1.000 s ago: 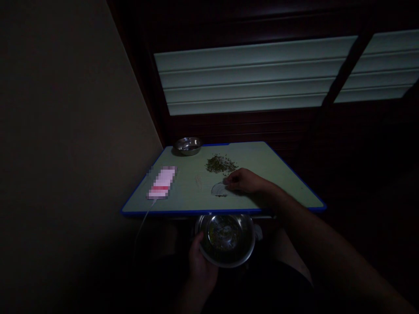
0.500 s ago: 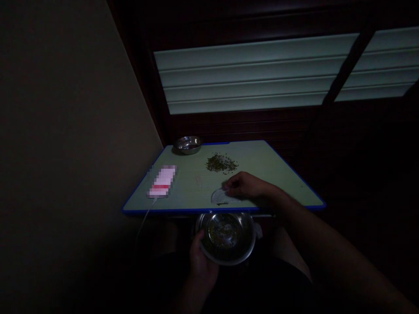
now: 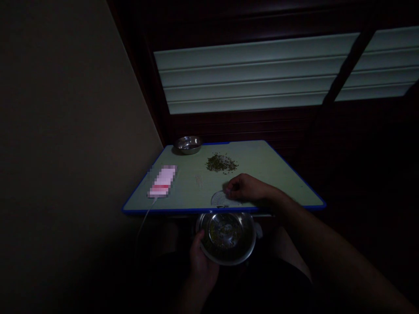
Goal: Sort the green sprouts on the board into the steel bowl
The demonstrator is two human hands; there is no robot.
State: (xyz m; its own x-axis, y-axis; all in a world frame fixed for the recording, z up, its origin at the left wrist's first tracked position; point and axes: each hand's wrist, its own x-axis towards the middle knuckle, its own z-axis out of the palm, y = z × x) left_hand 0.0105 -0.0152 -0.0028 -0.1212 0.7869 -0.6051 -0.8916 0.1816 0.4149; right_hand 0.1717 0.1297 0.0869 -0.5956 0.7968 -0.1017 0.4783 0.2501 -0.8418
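Observation:
My left hand (image 3: pixel 203 261) grips the left rim of a steel bowl (image 3: pixel 244 255), thumb on the inside, just below the table's front edge. Small greenish bits lie in the bowl. My right hand (image 3: pixel 244 187) is closed at the upper edge of a clear, half-round protractor (image 3: pixel 220 199), which rests by the front edge of the table. A few dark bits show along the protractor's lower side. Farther back lies a loose heap of small green-brown grains or seeds (image 3: pixel 221 163), with some whitish pieces on top.
A smaller steel bowl (image 3: pixel 189 145) stands at the table's back left corner. A phone (image 3: pixel 163 181), blurred out, lies at the left with a white cable (image 3: pixel 146 222) hanging over the edge. The pale tabletop (image 3: pixel 278 174) has a blue rim; a wall (image 3: pixel 81 109) rises at left.
My right hand and the protractor have shifted slightly, the protractor's lower side now nearer the front edge. My left hand and the bowl have stayed put.

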